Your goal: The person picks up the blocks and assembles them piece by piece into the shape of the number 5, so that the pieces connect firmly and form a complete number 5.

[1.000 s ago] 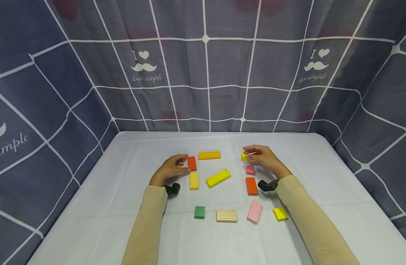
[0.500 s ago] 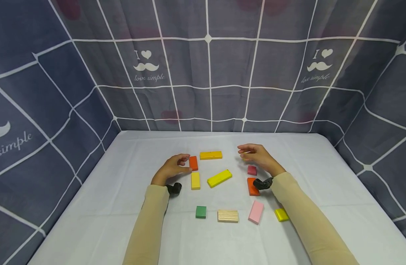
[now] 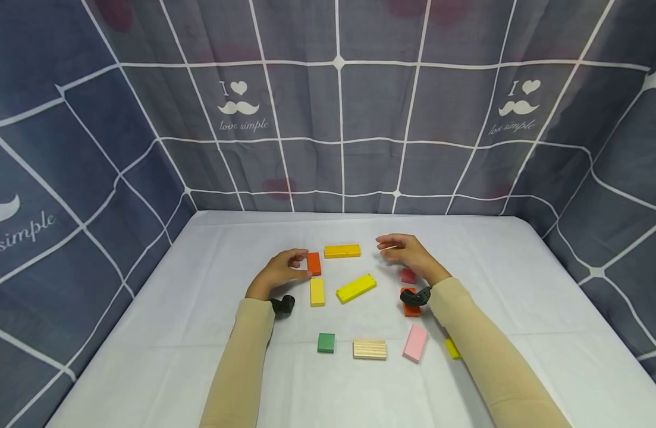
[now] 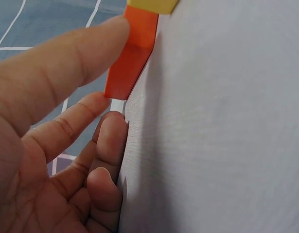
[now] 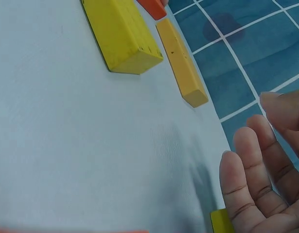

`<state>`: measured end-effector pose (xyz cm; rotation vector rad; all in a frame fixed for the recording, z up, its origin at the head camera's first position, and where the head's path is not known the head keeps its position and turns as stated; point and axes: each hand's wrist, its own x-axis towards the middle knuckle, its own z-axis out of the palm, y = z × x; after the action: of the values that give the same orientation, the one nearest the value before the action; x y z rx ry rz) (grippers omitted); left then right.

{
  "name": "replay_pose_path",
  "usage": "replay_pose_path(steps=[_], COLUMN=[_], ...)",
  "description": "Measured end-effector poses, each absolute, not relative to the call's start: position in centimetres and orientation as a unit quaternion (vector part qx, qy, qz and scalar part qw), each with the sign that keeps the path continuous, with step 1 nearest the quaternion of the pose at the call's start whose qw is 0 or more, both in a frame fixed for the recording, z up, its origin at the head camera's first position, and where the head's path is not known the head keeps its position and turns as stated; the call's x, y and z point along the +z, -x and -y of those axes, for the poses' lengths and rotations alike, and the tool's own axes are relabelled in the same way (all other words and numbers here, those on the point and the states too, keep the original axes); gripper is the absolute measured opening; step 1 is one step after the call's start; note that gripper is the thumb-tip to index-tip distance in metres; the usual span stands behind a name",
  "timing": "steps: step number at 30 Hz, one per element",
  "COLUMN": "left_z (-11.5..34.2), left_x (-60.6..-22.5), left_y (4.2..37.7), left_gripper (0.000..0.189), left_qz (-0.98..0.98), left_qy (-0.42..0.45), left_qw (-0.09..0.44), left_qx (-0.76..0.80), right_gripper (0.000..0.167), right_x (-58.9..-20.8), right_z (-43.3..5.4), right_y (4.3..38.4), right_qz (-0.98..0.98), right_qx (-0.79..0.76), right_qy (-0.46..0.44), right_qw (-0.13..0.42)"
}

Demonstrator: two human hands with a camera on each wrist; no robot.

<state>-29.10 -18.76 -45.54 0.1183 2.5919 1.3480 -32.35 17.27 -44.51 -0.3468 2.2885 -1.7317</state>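
My left hand [image 3: 278, 272] pinches an orange block [image 3: 314, 264] lying on the white cloth, thumb at its near end and index fingertip at its far end. In the left wrist view that orange block [image 4: 133, 53] shows between them, the other fingers curled low beside the cloth. A yellow block [image 3: 317, 292] lies just in front of it. My right hand [image 3: 410, 254] hovers over the cloth with relaxed fingers and holds nothing. In the right wrist view a small yellow block [image 5: 221, 222] peeks out below its fingers; in the head view the hand hides it.
Between the hands lie a yellow-orange block [image 3: 342, 251] and a slanted yellow block [image 3: 357, 289]. A red block [image 3: 408, 276] and an orange block [image 3: 411, 310] sit under the right wrist. Nearer are green [image 3: 326, 342], ridged tan [image 3: 369, 349], pink [image 3: 416, 343] and yellow [image 3: 452, 348] blocks.
My right hand has moved left from the small yellow block toward the yellow-orange one, its forearm now partly covering the near yellow block. The left hand stays at the orange block.
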Motion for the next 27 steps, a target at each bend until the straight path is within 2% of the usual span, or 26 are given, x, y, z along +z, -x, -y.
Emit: replay_pose_path(steps=[27], left_z=[18.5], left_x=[-45.3], left_y=[29.1], left_gripper=[0.064], left_qz=[-0.885], left_qy=[-0.029], left_qw=[0.116], left_qx=[0.450], right_gripper=[0.044], right_x=[-44.5], right_z=[-14.1], right_y=[33.7], right_qz=[-0.809], right_qx=[-0.560], right_qy=[0.106], right_qw=[0.143])
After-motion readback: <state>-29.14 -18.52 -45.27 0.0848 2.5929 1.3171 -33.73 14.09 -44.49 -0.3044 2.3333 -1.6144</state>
